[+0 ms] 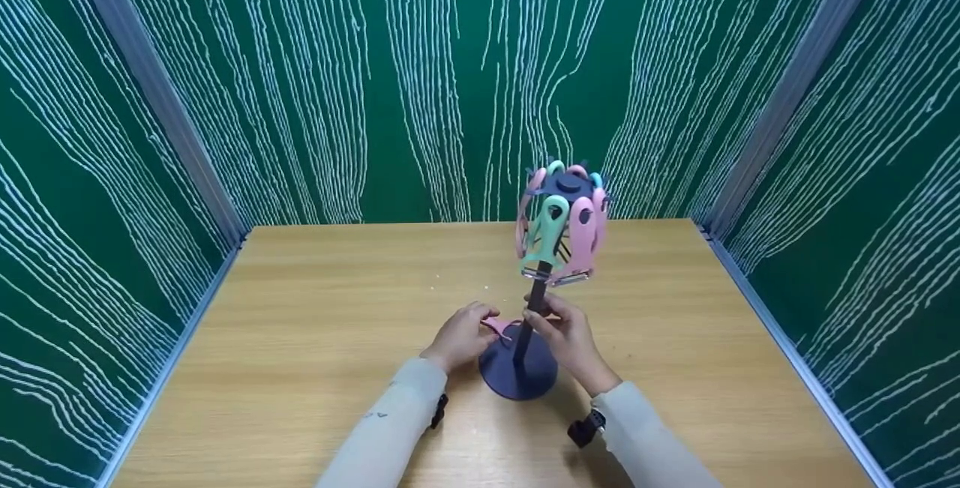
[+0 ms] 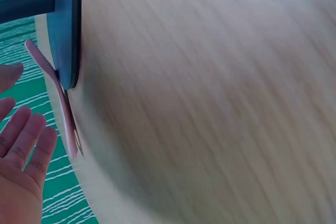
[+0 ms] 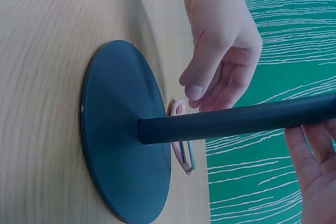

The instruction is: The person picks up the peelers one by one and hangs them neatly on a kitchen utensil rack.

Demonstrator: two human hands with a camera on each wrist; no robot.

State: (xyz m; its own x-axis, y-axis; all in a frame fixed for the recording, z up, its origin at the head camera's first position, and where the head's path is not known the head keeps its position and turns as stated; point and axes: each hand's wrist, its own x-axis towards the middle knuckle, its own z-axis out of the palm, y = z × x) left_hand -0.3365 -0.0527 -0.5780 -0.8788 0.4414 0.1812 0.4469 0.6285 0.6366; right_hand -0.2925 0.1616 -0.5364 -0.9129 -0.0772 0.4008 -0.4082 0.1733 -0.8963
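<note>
A dark rotating stand [image 1: 538, 297] rises from a round base [image 3: 123, 129], its pole leaning in the head view. Several green and pink peelers hang by their handle holes around its top, among them a green peeler [image 1: 551, 226] and a pink peeler [image 1: 581, 237]. My right hand [image 1: 571, 334] holds the pole between thumb and fingers. Another pink peeler [image 2: 64, 111] lies against the base's edge, on the far left side. Just beside it, my left hand [image 1: 461, 338] is apart from the peeler, fingers extended in the left wrist view and nothing held.
The stand is on a wooden table [image 1: 337, 285]. Green walls with white wavy lines [image 1: 427, 98] enclose its back and sides. Small pale specks dot the wood behind my left hand. Each wrist wears a black device [image 1: 586, 428].
</note>
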